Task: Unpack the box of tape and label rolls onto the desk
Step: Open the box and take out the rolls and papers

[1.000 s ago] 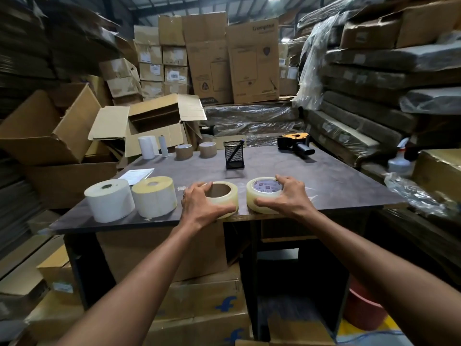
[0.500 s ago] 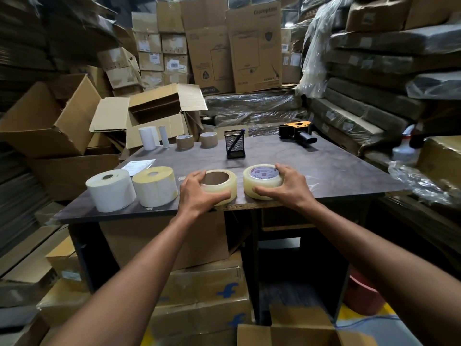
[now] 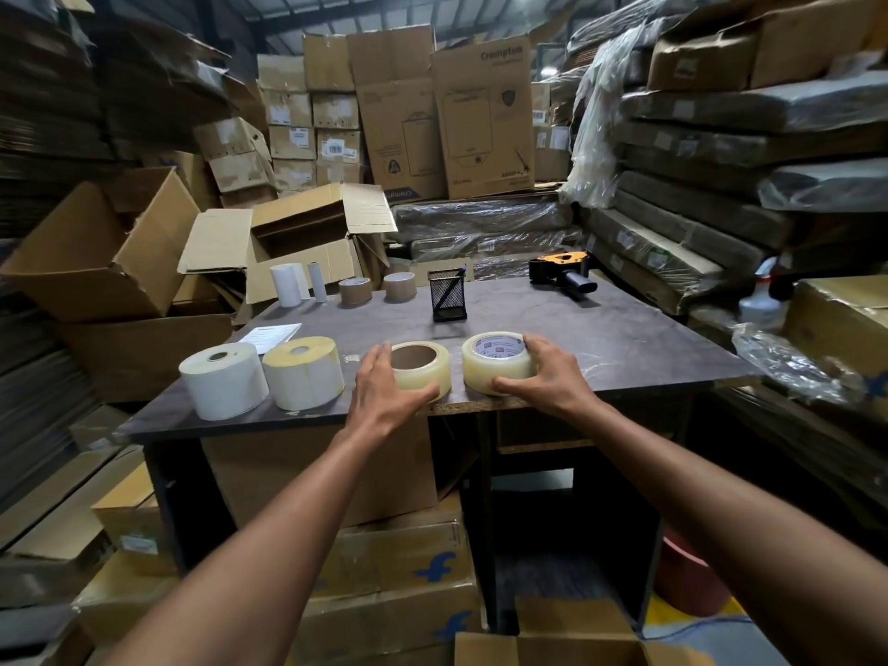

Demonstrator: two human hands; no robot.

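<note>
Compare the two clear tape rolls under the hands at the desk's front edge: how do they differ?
The left clear tape roll shows an open brown cardboard core; the right clear tape roll has a printed red-and-white label across its top. The left hand curls loosely around its roll; the right hand grips its roll from the outer side. Both lie flat on the desk, side by side.

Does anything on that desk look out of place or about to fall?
The two clear tape rolls sit right at the desk's front edge, each held by a hand. The other rolls stand in tidy rows.
</note>
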